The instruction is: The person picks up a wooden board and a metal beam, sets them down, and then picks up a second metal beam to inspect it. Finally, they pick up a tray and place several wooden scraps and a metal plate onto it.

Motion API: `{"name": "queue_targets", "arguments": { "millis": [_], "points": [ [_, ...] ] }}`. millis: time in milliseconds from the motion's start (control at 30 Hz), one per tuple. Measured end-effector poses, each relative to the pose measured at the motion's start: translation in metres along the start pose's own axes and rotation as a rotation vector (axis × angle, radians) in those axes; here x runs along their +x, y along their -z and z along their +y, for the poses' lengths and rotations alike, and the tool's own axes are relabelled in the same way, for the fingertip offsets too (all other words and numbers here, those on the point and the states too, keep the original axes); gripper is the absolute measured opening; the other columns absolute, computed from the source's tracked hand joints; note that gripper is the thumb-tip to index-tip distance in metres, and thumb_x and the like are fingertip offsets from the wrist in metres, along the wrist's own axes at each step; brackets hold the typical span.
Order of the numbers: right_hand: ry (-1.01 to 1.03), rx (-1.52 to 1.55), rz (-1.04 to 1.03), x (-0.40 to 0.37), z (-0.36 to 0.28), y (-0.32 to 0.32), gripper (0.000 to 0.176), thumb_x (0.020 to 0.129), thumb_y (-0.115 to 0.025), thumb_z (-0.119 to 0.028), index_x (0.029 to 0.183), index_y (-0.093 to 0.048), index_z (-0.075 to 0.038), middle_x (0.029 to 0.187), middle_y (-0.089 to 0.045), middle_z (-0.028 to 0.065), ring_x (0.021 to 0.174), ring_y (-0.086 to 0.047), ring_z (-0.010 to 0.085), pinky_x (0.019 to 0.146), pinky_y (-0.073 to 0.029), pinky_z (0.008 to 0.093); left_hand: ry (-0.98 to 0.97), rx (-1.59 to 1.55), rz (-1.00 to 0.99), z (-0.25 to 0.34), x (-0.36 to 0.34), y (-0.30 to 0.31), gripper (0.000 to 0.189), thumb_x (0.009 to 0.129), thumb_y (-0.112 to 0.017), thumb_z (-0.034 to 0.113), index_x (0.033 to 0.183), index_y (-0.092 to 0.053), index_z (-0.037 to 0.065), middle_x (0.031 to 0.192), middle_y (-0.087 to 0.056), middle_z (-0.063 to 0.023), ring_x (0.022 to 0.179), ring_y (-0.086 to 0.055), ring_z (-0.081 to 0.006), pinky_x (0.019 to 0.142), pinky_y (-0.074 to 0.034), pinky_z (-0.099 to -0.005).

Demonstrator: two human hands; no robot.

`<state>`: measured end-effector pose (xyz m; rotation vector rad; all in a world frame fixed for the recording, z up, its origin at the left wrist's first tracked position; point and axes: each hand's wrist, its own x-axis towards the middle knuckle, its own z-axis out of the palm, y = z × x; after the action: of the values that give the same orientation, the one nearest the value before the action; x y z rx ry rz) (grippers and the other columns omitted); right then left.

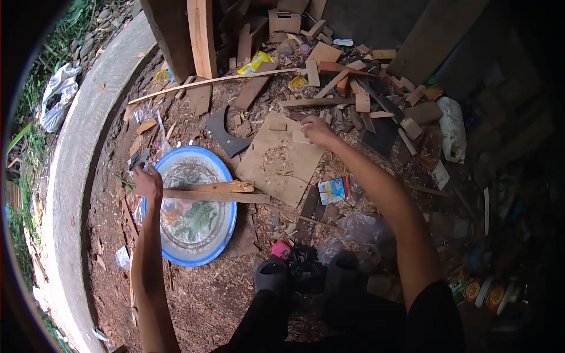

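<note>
My left hand (pixel 148 182) is beside the left rim of a blue-edged round basin (pixel 230 220), fingers curled near a dark crumpled scrap (pixel 139 159); what it holds is unclear. Two narrow wood strips, one rough-ended (pixel 226 187) and one smoother (pixel 218 196), lie across the basin, their left ends close to this hand. My right hand (pixel 318 130) reaches over the upper right of a square board (pixel 259 159), fingers closed at a small brown wood piece (pixel 298 116). Beneath them a pale block (pixel 301 137) rests on the board, near another small block (pixel 278 126) and shavings.
Offcuts (pixel 325 53) are heaped at the back, below an upright post (pixel 202 41). A long thin strip (pixel 218 80) crosses the ground. A curved concrete edge (pixel 73 170) runs along the left. A colourful packet (pixel 333 190) and a pink object (pixel 281 250) lie near my feet.
</note>
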<state>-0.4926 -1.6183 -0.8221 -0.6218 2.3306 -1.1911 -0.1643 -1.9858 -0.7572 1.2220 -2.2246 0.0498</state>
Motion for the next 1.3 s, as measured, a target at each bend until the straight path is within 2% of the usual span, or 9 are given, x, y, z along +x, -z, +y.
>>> {"name": "queue_targets", "arguments": {
  "millis": [167,267,400,467,567,667,733,933,1300],
  "points": [
    [-0.128,-0.510,-0.217,-0.074,0.071,0.099,0.010,0.074,-0.052,-0.007,0.075,-0.058,0.000,0.068,-0.056,0.0060,0.057,-0.052,0.0126,0.047,-0.043,0.0264,-0.438,-0.431,-0.536,0.151,-0.030,-0.082,0.042,0.078,-0.059,0.031,0.097,-0.051,-0.006,0.087,-0.057,-0.0278,0.083,-0.056,-0.0404,0.072,-0.045,-0.0442],
    [-0.394,-0.016,-0.141,-0.105,0.094,0.091,0.008,0.072,-0.054,-0.007,0.076,-0.058,-0.001,0.069,-0.056,0.0031,0.058,-0.053,0.0117,0.047,-0.043,0.0267,-0.431,-0.394,-0.926,0.204,-0.063,-0.117,0.041,0.081,-0.050,0.033,0.094,-0.050,-0.006,0.082,-0.058,-0.0295,0.084,-0.057,-0.0424,0.071,-0.045,-0.0473],
    [0.008,0.098,-0.051,-0.102,0.138,0.034,0.011,0.071,-0.056,-0.008,0.079,-0.058,-0.001,0.069,-0.056,0.0038,0.059,-0.054,0.0131,0.046,-0.044,0.0278,-0.679,-0.038,-0.774,0.239,-0.097,-0.113,0.041,0.082,-0.045,0.035,0.097,-0.051,-0.003,0.091,-0.059,-0.0261,0.092,-0.056,-0.0379,0.092,-0.035,-0.0450],
    [0.180,0.056,-0.080,-0.105,0.124,0.009,0.013,0.070,-0.057,-0.008,0.081,-0.058,0.000,0.070,-0.056,0.0049,0.059,-0.054,0.0137,0.047,-0.043,0.0281,-0.449,-0.164,-0.789,0.253,-0.095,-0.086,0.040,0.081,-0.047,0.035,0.098,-0.054,0.000,0.094,-0.060,-0.0222,0.094,-0.056,-0.0347,0.097,-0.029,-0.0424],
    [-0.204,-0.038,0.167,-0.102,0.100,-0.016,0.014,0.072,-0.057,-0.010,0.083,-0.056,-0.001,0.068,-0.054,0.0059,0.058,-0.053,0.0145,0.048,-0.043,0.0307,-0.365,-0.388,-0.827,0.255,-0.090,-0.087,0.039,0.080,-0.050,0.036,0.099,-0.057,0.003,0.093,-0.061,-0.0198,0.090,-0.056,-0.0359,0.091,-0.036,-0.0416],
    [-0.246,-0.067,0.246,-0.105,0.084,-0.021,0.023,0.075,-0.061,-0.020,0.090,-0.054,-0.004,0.072,-0.055,0.0057,0.061,-0.053,0.0162,0.053,-0.043,0.0331,-0.247,-0.672,-0.803,0.251,-0.087,-0.112,0.037,0.080,-0.052,0.035,0.097,-0.058,0.002,0.083,-0.062,-0.0169,0.081,-0.058,-0.0293,0.078,-0.043,-0.0364],
    [-0.381,0.455,0.144,-0.113,0.063,-0.003,0.038,0.077,-0.063,-0.037,0.097,-0.053,-0.006,0.083,-0.057,0.0058,0.071,-0.054,0.0199,0.058,-0.043,0.0357,-0.185,-0.841,-0.826,0.256,-0.087,-0.098,0.034,0.081,-0.053,0.034,0.094,-0.057,0.003,0.077,-0.060,-0.0136,0.075,-0.056,-0.0240,0.071,-0.043,-0.0339],
    [-0.651,0.872,0.187,-0.093,0.045,0.041,0.079,0.069,-0.049,-0.072,0.123,-0.041,-0.015,0.121,-0.043,0.0087,0.111,-0.039,0.0231,0.089,-0.033,0.0449,-0.030,-1.095,-0.900,0.281,-0.077,-0.061,0.023,0.084,-0.054,0.027,0.087,-0.056,0.004,0.067,-0.053,-0.0028,0.060,-0.045,-0.0105,0.053,-0.038,-0.0272],
    [-0.424,0.691,0.134,-0.032,-0.039,0.058,0.036,0.082,-0.059,-0.036,0.110,-0.053,-0.014,0.104,-0.058,0.0007,0.092,-0.054,0.0156,0.074,-0.042,0.0344,0.232,-1.066,-1.006,0.230,-0.013,-0.017,0.020,0.086,-0.052,0.026,0.087,-0.057,0.007,0.065,-0.050,0.0019,0.054,-0.044,-0.0083,0.049,-0.037,-0.0235]
  ]
}}
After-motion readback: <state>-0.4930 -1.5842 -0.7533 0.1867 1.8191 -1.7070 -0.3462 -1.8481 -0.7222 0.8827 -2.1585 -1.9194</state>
